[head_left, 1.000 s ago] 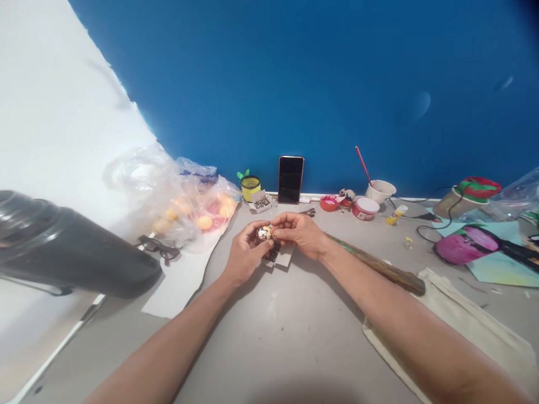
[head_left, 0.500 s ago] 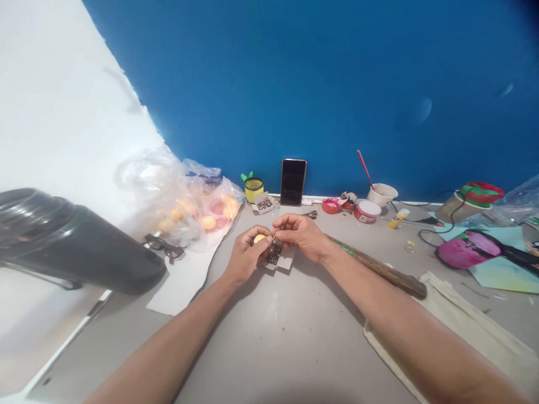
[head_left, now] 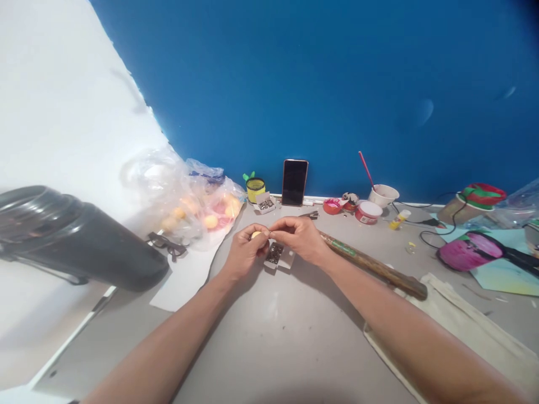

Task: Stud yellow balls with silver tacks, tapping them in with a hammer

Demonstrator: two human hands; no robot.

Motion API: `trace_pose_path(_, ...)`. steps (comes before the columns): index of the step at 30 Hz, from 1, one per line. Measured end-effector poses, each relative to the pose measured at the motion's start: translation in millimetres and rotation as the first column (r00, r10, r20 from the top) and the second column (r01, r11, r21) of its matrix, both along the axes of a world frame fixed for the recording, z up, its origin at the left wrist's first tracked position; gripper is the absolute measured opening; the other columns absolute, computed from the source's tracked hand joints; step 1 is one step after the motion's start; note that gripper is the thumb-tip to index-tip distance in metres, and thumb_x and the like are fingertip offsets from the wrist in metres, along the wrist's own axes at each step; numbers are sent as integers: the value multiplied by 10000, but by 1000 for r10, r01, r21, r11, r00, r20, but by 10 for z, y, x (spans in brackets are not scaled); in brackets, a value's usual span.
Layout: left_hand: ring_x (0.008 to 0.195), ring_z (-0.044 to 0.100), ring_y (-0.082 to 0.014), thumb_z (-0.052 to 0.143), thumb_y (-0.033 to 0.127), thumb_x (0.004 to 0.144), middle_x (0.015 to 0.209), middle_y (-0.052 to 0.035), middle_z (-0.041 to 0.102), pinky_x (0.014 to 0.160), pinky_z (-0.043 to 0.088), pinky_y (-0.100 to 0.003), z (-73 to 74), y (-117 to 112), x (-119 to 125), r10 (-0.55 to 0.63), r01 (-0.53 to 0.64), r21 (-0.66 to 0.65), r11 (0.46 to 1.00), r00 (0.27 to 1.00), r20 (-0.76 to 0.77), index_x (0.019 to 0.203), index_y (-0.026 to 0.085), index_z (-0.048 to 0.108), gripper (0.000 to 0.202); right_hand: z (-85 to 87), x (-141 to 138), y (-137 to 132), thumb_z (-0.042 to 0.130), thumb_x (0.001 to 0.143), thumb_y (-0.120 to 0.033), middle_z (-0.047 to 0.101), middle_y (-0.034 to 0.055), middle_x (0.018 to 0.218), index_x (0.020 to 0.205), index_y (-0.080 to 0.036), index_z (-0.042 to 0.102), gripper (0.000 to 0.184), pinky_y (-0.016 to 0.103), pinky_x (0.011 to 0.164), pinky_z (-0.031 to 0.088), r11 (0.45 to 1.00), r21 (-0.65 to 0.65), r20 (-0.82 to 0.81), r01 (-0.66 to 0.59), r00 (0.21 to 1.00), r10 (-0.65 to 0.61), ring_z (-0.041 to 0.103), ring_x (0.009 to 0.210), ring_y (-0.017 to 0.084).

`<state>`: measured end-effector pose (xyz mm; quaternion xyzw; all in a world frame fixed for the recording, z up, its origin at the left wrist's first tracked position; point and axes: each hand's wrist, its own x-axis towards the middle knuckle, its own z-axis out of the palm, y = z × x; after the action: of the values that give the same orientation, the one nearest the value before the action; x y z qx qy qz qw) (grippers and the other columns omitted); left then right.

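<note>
Near the middle of the frame, the left hand (head_left: 244,252) has its fingers curled around the ball (head_left: 255,235), which now shows only yellow where a second ago its shiny silver side was up. The right hand (head_left: 301,238) pinches its fingers together at the ball's right edge, any piece between them too small to tell, and the box (head_left: 286,259) just below on the desk (head_left: 269,336) is less covered than before.

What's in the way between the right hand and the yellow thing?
The left hand is: seen from here, its fingertips lie between the right hand and the yellow thing. Nothing else visible does.
</note>
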<state>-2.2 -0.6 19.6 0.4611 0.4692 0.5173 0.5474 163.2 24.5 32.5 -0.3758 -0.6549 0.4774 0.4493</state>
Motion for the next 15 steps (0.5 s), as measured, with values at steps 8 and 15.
trace_pose_path(8,603,512,-104,704,313,758,653,16,555,576,391,-230,42,-7,-31,-66,68,-19,997,993,97,770,169,600,178,-41,2,29,777,733,-368,683,-1,650,729,-174,714,203,257,587,457,998,-58,-58,27,998,-30,567,584,123)
trace_pose_path(15,702,569,-121,703,171,683,846,10,632,635,453,-241,-10,11,-77,9,5,110,994,992,-123,1147,195,602,476,-53,13,71,864,643,-405,695,12,677,779,-168,716,311,233,531,444,959,-268,-258,-90,966,19,612,598,123)
